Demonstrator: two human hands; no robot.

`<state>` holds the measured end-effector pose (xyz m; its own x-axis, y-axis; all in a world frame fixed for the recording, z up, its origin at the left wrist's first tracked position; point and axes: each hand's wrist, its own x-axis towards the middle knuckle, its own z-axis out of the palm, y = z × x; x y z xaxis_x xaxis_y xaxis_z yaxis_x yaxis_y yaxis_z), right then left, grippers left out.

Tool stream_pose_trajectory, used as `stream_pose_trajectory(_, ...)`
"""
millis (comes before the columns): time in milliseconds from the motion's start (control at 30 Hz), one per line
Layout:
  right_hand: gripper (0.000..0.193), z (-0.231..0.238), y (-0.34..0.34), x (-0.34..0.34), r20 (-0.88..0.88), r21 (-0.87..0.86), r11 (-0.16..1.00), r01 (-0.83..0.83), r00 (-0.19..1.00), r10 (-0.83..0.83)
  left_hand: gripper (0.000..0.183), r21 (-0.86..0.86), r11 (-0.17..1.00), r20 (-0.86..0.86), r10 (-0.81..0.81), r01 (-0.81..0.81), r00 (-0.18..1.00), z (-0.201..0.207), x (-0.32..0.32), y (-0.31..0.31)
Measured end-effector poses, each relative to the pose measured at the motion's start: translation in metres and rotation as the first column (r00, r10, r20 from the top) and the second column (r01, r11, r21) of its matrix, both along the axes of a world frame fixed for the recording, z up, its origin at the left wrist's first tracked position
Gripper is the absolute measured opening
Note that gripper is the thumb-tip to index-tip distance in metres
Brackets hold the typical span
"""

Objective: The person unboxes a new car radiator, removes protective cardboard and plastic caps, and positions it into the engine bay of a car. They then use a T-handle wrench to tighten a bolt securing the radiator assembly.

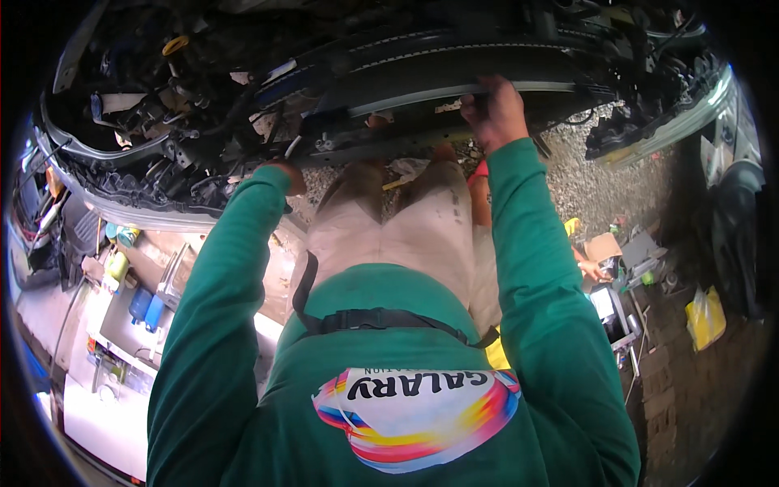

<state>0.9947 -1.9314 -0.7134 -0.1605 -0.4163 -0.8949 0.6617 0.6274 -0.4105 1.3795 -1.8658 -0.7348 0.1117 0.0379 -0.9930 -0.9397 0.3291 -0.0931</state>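
Note:
In front of me is a car's opened front end, with a wide, dark radiator-like panel (442, 77) edged by a silver metal strip (398, 101). My right hand (501, 118) is closed over that strip near its right part, thumb and fingers curled around the edge. My left hand (288, 177) is lower and to the left, against the dark lower crossmember (357, 144). Its fingers are mostly hidden by the sleeve and car parts, so its grip does not show.
A headlight (673, 134) borders the bay on the right. A yellow ring-shaped handle (174, 45) stands among engine parts. Gravel (588, 174) lies below. Another person's hand (591, 269) is near tools and boxes at right. A yellow bag (705, 318) lies farther right; bottles (139, 304) stand at left.

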Motion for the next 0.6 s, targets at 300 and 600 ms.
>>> stream_pose_trajectory(300,0.012,-0.002,0.007,0.013,0.006,0.049,0.999,0.003,1.0,-0.003,0.065,0.029,0.999,0.005,-0.014,0.014,1.0,0.002,-0.002,0.0)
stream_pose_trajectory(600,0.013,-0.006,0.013,0.019,-0.057,0.099,0.985,0.141,0.989,-0.135,0.066,0.042,0.999,0.032,-0.017,0.015,0.999,-0.004,-0.001,0.0)
